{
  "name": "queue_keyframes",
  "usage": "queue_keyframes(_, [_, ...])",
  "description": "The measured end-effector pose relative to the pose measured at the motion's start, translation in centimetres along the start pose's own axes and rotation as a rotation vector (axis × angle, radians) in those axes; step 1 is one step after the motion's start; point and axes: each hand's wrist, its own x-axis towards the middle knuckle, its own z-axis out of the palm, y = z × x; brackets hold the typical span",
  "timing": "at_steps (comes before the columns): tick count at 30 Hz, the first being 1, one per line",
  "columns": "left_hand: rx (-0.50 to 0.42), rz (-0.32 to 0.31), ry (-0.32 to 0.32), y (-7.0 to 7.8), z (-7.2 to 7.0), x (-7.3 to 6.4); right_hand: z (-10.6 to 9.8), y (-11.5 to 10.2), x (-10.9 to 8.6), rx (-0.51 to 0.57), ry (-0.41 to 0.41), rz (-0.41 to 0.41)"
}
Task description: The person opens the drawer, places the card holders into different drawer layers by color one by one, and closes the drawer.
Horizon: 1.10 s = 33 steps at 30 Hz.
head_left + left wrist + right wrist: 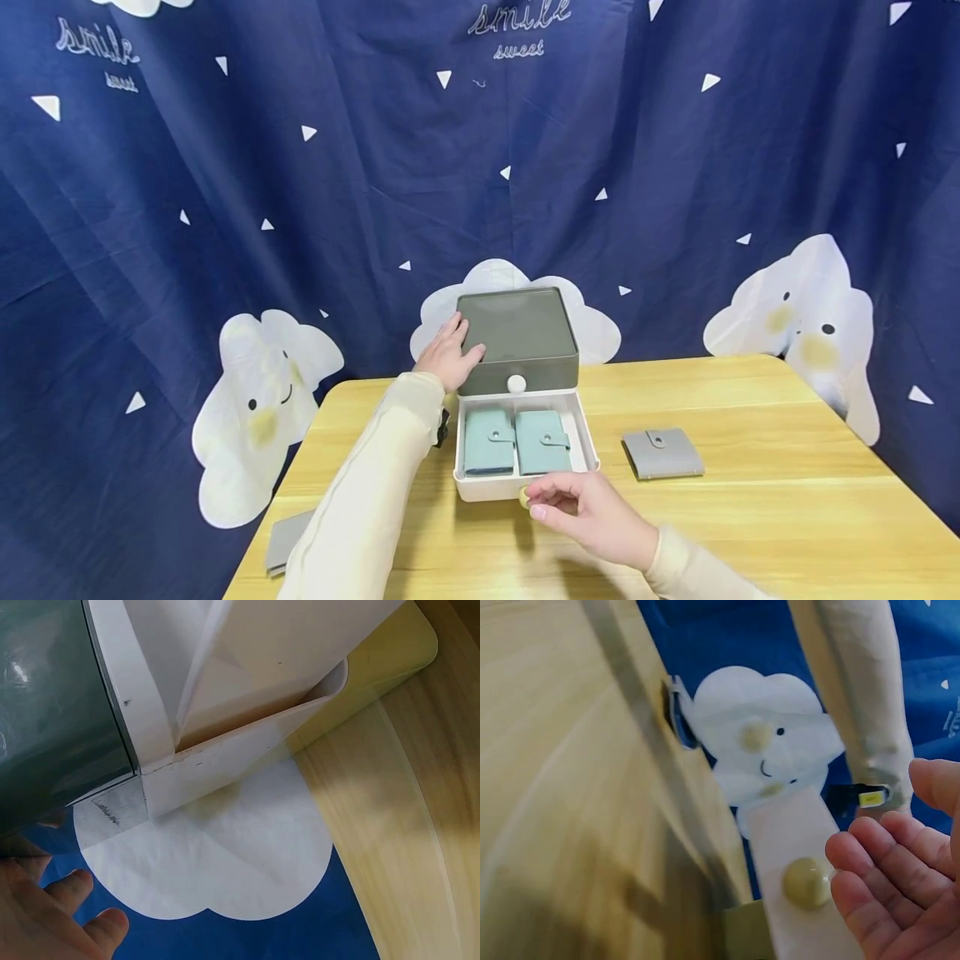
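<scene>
A small storage box with a dark grey-green top [517, 325] stands at the back of the table, its white lower drawer [588, 433] pulled out. Two light teal snap-strap card wallets [487, 442] lie side by side in that drawer. My left hand [448, 354] rests on the box's top left edge with spread fingers; the left wrist view shows its fingers [71, 889] beside the box. At the drawer front, my right hand [592, 512] is beside the yellow knob [806, 883]. Its fingers are loosely bent, the thumb stands apart, and they hold nothing.
A grey card wallet [663, 454] lies on the wooden table [772, 500] right of the box. Another grey flat item [287, 540] at the left is partly hidden by my sleeve. The upper drawer with a white knob [516, 383] is closed. Behind hangs a blue curtain [375, 167].
</scene>
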Motion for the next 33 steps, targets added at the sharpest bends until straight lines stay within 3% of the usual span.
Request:
queue_keyframes(4, [0.000,0.002,-0.003,0.0,-0.1,0.0,0.5,0.9,-0.6,0.009,-0.012,0.006])
queue_keyframes(14, [0.010,-0.006,-0.007,0.2,-0.1,0.0,1.2,3.1,-2.0,0.047,-0.067,0.119])
queue_keyframes(19, [0.021,-0.002,0.003,0.1,-0.1,-0.1,1.5,4.4,-2.2,0.216,-0.080,0.273])
queue_keyframes(24, [0.034,0.000,-0.004,0.2,-0.2,-0.1,2.1,5.4,-2.3,0.353,-0.040,0.442])
queue_keyframes(33, [0.041,-0.002,-0.002,0.2,-0.2,-0.1,2.9,5.9,-1.7,0.646,-0.004,0.512])
